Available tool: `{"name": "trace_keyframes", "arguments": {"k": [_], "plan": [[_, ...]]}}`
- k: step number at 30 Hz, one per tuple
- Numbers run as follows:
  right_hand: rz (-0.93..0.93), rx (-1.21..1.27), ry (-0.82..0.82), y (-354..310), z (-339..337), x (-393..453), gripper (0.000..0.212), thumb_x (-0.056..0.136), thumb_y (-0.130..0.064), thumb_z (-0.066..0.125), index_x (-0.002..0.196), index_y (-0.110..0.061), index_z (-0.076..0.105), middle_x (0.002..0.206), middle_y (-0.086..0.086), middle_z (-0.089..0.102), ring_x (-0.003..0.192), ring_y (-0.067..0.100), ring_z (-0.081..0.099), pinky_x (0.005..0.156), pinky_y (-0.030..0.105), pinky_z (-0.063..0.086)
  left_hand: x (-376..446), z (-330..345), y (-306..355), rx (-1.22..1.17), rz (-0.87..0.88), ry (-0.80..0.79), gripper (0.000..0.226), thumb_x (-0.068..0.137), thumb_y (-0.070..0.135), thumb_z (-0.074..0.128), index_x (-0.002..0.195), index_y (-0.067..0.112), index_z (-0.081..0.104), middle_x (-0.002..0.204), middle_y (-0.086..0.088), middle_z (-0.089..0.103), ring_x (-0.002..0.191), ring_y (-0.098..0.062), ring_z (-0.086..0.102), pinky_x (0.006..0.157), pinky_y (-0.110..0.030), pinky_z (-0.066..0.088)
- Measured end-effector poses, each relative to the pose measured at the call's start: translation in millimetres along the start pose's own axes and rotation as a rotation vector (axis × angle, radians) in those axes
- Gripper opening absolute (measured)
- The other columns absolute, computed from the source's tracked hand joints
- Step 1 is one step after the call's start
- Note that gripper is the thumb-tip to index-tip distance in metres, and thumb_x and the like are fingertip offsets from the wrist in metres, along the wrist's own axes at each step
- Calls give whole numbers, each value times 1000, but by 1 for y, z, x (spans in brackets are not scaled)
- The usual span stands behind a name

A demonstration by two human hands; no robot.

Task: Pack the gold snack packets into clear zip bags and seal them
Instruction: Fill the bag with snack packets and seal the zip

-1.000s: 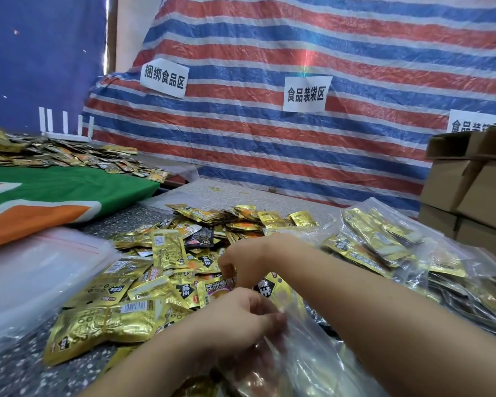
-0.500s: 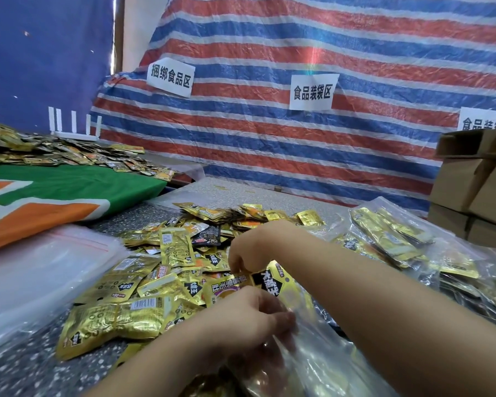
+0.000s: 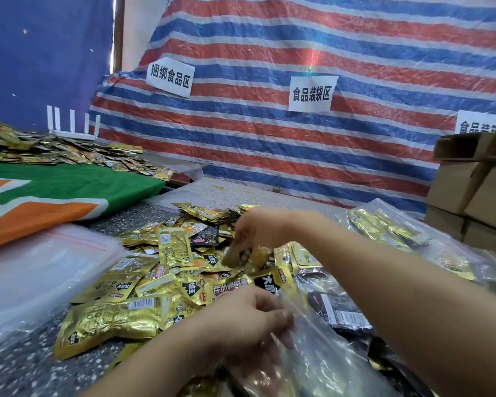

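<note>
A heap of gold snack packets (image 3: 143,285) lies on the speckled table (image 3: 20,368) in front of me. My right hand (image 3: 258,227) reaches over the heap and pinches one gold packet (image 3: 244,257), lifted a little above the others and blurred. My left hand (image 3: 246,319) grips the mouth of a clear zip bag (image 3: 321,356) at the lower middle; the bag spreads toward the bottom edge with packets showing dimly inside. My right forearm crosses above the bag.
A stack of empty clear zip bags (image 3: 32,279) with red seal lines lies at the left. Filled bags (image 3: 390,233) lie at the right, by cardboard boxes (image 3: 476,190). A green and orange cloth (image 3: 55,196) and more packets (image 3: 49,153) sit at the far left. A striped tarp hangs behind.
My right hand has lifted a gold packet out of the heap and moved slightly up and right. The left hand keeps its hold on the bag's mouth.
</note>
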State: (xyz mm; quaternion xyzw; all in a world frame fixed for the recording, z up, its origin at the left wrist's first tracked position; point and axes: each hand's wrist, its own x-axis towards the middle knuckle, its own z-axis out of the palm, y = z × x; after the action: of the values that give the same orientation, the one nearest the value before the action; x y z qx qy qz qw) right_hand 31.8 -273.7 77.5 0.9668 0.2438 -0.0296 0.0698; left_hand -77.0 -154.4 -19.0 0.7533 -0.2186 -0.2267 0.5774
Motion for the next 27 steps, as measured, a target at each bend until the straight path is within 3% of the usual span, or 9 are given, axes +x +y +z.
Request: {"name": "trace_keyframes", "arguments": {"k": [3,6,8,12,16,21,24,27], "plan": [[63,512,283,5,-7,-12,13,102,-16,52,95,-25,60,93,-7,65,87,15,63,68,27,52,-2,1,5,-90,51,24,23,99,21,57,80,15,67,79,-4,74,51,-12,63,44,-22,45],[80,1204,461,6,-13,-30,13,105,-21,46,109,-16,57,102,6,68,92,23,70,74,38,61,-4,-3,10,-187,75,37,19,98,16,57,88,12,72,83,-11,70,53,-15,65,42,-21,45],[97,1503,572,6,-15,-43,16,107,-20,41,113,-14,55,100,9,66,82,23,72,68,41,62,-5,-4,11,-199,88,35,19,99,16,56,95,10,73,84,-9,72,58,-17,67,46,-21,46],[309,1965,699,12,-10,-75,25,108,-20,38,116,-5,57,91,14,72,71,22,73,56,35,59,-5,-6,12,-241,88,25,19,98,15,57,87,10,73,83,-9,74,65,-22,70,50,-23,49],[457,2288,662,20,1,-116,24,105,-11,40,98,1,60,69,13,68,56,20,69,44,29,56,-4,-10,11,-256,84,-25,19,93,20,63,80,15,76,84,-10,74,67,-23,69,51,-24,50],[408,2507,621,25,19,-154,16,99,-7,52,110,4,54,88,14,66,75,19,68,80,29,59,-2,-12,6,-269,30,-65,20,77,34,71,80,15,78,89,-12,73,63,-19,67,51,-23,49],[319,2480,623,22,21,-167,34,86,5,58,119,10,50,97,22,69,78,27,73,70,32,62,1,-13,3,-273,24,-93,22,78,34,71,79,14,78,89,-13,73,63,-18,67,51,-22,48],[292,2412,702,19,13,-171,41,76,6,63,117,9,56,109,23,70,86,27,73,75,31,62,3,-14,3,-301,74,-28,20,77,32,69,76,14,78,84,-13,74,61,-16,67,48,-21,46]]}}
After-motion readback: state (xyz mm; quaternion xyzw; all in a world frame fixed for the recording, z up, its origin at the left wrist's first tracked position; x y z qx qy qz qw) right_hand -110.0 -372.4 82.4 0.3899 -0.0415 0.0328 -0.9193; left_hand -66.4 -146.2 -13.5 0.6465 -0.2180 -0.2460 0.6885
